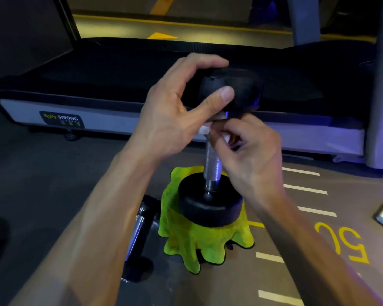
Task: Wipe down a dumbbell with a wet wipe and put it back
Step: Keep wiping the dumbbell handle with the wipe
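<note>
The dumbbell (210, 151) stands on end, long axis upright, lower head on a green cloth (199, 241). The left hand (175, 115) grips its upper head; just below, the right hand (248, 149) pinches the wet wipe (205, 129) against the handle's top.

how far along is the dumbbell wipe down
Done: dumbbell stands upright on the green cloth. In hand: left hand grips its top head while right hand wraps the wet wipe round the handle's top. Left: lower handle, putting it back.
</note>
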Available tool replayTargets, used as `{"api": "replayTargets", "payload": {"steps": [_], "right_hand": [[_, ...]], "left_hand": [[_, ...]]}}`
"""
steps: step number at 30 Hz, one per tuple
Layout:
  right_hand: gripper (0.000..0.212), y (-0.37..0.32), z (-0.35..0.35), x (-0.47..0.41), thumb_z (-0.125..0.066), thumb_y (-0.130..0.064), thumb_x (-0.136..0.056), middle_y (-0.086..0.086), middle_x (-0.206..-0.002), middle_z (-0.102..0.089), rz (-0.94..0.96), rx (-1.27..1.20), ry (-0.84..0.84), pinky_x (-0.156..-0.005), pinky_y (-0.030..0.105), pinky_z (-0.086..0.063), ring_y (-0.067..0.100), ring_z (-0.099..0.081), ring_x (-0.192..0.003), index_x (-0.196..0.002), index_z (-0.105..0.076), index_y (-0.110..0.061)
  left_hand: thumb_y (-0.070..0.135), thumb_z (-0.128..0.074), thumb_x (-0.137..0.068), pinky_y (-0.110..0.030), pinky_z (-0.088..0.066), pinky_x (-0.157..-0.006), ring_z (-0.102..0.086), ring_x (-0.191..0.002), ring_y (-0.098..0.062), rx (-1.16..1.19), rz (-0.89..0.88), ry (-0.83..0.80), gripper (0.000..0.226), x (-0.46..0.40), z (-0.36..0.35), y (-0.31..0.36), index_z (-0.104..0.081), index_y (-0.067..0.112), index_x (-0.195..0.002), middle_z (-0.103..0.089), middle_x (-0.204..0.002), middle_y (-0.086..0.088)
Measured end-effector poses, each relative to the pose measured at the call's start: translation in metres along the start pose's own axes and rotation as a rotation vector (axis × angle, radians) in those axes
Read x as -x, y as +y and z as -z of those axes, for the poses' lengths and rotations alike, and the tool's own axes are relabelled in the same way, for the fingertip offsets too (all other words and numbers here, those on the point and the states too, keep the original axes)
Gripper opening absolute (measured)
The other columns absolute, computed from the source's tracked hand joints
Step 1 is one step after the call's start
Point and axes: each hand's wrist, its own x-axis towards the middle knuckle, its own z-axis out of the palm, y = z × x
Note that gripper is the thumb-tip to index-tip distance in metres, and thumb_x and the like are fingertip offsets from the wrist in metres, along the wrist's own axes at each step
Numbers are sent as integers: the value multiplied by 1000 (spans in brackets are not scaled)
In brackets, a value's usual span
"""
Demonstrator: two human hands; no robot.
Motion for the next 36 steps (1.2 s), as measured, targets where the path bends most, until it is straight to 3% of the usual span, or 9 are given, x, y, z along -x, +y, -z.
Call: {"api": "replayTargets", "payload": {"steps": [6, 11, 13, 15, 18, 22, 26, 31, 36], "right_hand": [[14, 8, 6, 49, -73, -14, -93, -8, -87, -65, -22, -31, -306, -74, 19, -46, 6, -60, -78, -101, -81, -23], [17, 1, -6, 5, -68, -11, -99, -4, -97, -52, 32, 40, -12, -79, 19, -43, 11, -56, -85, -112, -78, -14], [24, -2, -10, 23, -61, -11, -102, 4, -117, -53, 51, 58, -6, -91, 26, -48, 20, -59, -104, -124, -73, -10], [34, -2, -11, 42, -55, -10, -104, 5, -137, -49, 76, 82, -54, -108, 28, -43, 22, -53, -125, -137, -65, -8], [43, -6, -16, 33, -57, -7, -100, 13, -146, -47, 126, 159, -87, -118, 33, -36, 28, -45, -138, -143, -56, -1], [45, -12, -13, 25, -56, -11, -100, 10, -147, -47, 117, 235, -139, -116, 34, -38, 26, -44, -140, -144, -55, -3], [38, -10, -3, 56, -57, -17, -100, 4, -142, -53, 173, 287, -262, -113, 37, -42, 22, -47, -136, -136, -62, -8], [44, -9, -11, 17, -50, -27, -104, 6, -149, -44, 107, 360, -166, -114, 38, -42, 25, -43, -141, -144, -54, -9], [48, -5, -5, 61, -50, -25, -104, 4, -157, -39, 106, 331, -278, -116, 32, -41, 19, -41, -146, -149, -51, -9]], "left_hand": [[36, -64, -102, -46, -53, -104, -65, -114, -14, 38, 38, 35, 25, -3, 2, -3, -65, 26, -125, -69, -123, -2], [24, -48, -111, -29, -50, -99, -64, -116, -11, 82, 68, 25, 25, -3, 8, -5, -67, 20, -128, -69, -126, -4], [24, -48, -111, -24, -47, -97, -64, -113, -7, 75, 66, 32, 25, -3, 10, -6, -67, 20, -128, -69, -124, -2], [24, -49, -111, -23, -46, -96, -63, -111, -5, 67, 70, 32, 25, -2, 8, -6, -67, 21, -127, -70, -122, 1], [23, -49, -111, -28, -50, -99, -65, -114, -10, 90, 56, 45, 24, -1, 8, -8, -67, 22, -127, -70, -124, -1], [23, -50, -111, -32, -51, -100, -65, -113, -10, 81, 48, 48, 23, -5, 7, -11, -67, 22, -126, -70, -120, 2], [24, -51, -111, -25, -46, -96, -63, -107, -5, 74, 58, 63, 25, -6, 7, -14, -68, 20, -128, -69, -116, 6], [24, -50, -111, -30, -50, -99, -65, -113, -8, 59, 52, 61, 24, -7, 4, -13, -68, 21, -127, -70, -122, 1], [25, -51, -110, -23, -45, -93, -62, -103, -1, 60, 81, 84, 26, -8, 6, -15, -69, 19, -128, -69, -113, 7]]}}
